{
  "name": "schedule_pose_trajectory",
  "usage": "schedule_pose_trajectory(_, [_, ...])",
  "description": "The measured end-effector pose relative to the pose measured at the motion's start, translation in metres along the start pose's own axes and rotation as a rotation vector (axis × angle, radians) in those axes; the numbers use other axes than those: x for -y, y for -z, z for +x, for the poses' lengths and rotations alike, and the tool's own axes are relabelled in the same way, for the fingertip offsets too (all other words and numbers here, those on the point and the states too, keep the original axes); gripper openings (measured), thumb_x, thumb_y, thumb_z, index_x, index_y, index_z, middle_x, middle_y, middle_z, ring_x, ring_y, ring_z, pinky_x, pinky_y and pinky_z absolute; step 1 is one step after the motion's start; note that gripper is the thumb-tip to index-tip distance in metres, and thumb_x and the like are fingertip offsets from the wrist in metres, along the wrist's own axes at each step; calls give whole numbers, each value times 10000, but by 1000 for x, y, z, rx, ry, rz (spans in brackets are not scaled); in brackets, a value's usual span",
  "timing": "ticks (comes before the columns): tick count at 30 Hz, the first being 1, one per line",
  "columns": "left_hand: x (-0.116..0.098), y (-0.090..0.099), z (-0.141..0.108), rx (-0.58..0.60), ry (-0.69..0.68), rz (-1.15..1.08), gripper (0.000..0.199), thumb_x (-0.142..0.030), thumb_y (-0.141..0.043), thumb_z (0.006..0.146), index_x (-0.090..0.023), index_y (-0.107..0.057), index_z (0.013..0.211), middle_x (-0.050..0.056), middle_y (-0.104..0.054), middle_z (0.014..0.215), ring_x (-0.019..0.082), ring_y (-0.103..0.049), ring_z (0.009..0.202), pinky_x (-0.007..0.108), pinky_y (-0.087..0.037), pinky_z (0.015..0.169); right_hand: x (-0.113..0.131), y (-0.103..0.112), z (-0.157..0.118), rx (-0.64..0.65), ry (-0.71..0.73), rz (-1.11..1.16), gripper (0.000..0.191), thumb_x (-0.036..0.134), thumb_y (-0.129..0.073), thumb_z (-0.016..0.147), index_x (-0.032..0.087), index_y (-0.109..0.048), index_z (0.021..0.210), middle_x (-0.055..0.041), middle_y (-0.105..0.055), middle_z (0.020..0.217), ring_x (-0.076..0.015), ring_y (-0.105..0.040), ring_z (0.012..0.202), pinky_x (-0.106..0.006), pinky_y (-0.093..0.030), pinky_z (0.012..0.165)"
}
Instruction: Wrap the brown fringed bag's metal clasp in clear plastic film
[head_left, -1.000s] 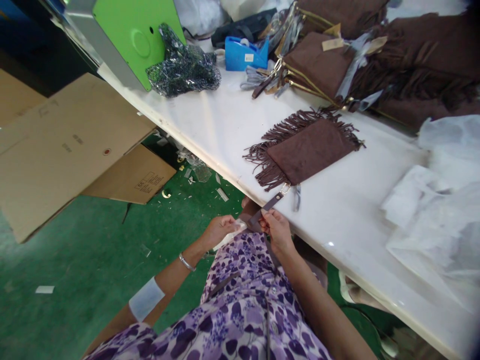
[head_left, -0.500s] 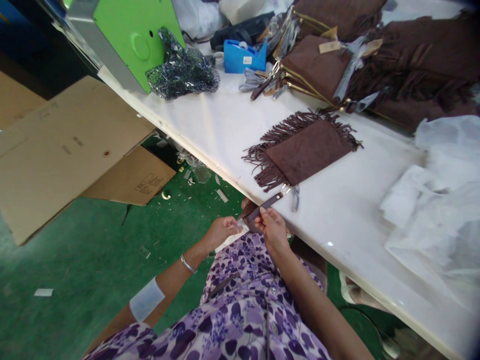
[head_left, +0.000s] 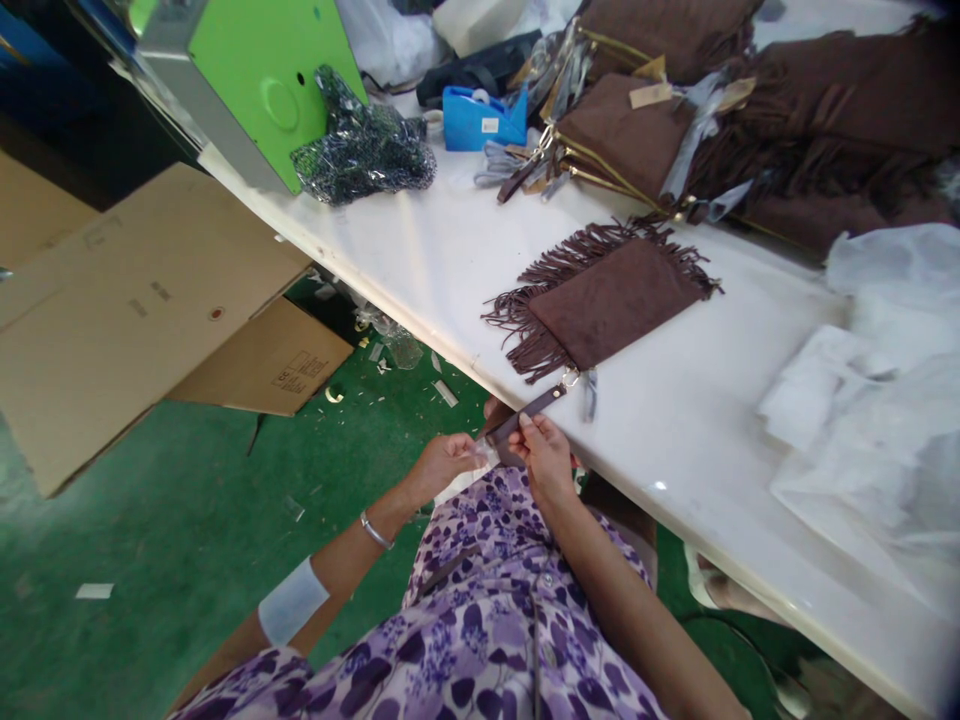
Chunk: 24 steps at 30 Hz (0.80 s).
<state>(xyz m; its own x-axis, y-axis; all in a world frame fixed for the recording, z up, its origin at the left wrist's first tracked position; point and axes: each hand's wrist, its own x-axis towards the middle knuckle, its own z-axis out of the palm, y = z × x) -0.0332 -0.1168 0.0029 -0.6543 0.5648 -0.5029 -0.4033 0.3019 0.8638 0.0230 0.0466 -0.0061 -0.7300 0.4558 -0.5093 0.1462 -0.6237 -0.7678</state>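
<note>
A brown fringed pouch [head_left: 619,300] lies flat on the white table, and its dark wrist strap [head_left: 536,404] hangs over the near edge toward me. My right hand [head_left: 546,455] pinches the strap between thumb and fingers. Just left of it, my left hand [head_left: 448,465] has its fingers closed on a thin, pale, see-through sheet [head_left: 480,462] at the strap's looped end. Whether that sheet is wrapped round the strap or only beside it, I cannot tell. A small grey-wrapped tag [head_left: 590,396] lies by the strap's metal clip.
Brown pouches [head_left: 630,125] are piled at the back right. White wrapping [head_left: 862,400] lies on the right. A blue tape dispenser [head_left: 484,118], crumpled black plastic [head_left: 364,150] and a green machine [head_left: 262,80] stand behind. Cardboard [head_left: 150,310] leans at the left over a littered green floor.
The view has shifted very slightly. Both hands keep their hold at the strap's end, with the left fingers moved a touch to the right.
</note>
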Motion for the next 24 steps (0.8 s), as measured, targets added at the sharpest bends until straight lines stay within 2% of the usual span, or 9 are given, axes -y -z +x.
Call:
schedule_pose_trajectory(6, [0,-1,0,-12,16,-50,448,-500,-820,609,-126,-610,743,7,-599,672,119,-485,585,226,-317,543,-2,2,1,-9,30,-27,358,445,-741,703,203,-484,761,43,-578,570,-75,-520,501,-177,-458,496])
schedule_pose_trajectory(10, [-2,-2,-1,-37,88,-94,460,-506,-823,601,-128,-629,777,16,-606,667,110,-465,531,223,-288,490,-3,5,0,-5,58,-68,346,456,-720,725,209,-482,768,43,-587,579,-82,-525,503,-190,-456,504])
schedule_pose_trajectory(14, [-1,-2,0,-26,100,-147,455,-488,-836,593,-119,-641,772,45,-642,717,118,-511,556,229,-336,527,-4,8,1,0,73,-94,349,470,-711,731,212,-481,778,43,-596,578,-86,-524,492,-195,-444,498])
schedule_pose_trajectory(19, [2,-2,2,7,73,-156,384,-426,-813,653,-108,-653,797,79,-677,775,142,-559,622,240,-381,582,-4,9,0,8,94,-139,338,476,-690,754,209,-483,775,41,-594,572,-90,-524,486,-201,-443,495])
schedule_pose_trajectory(24, [2,-5,4,-7,72,-136,361,-396,-815,640,-116,-654,801,68,-677,747,158,-572,618,246,-390,579,-5,9,2,-35,64,-161,373,509,-703,716,210,-483,752,45,-577,545,-96,-512,465,-209,-430,471])
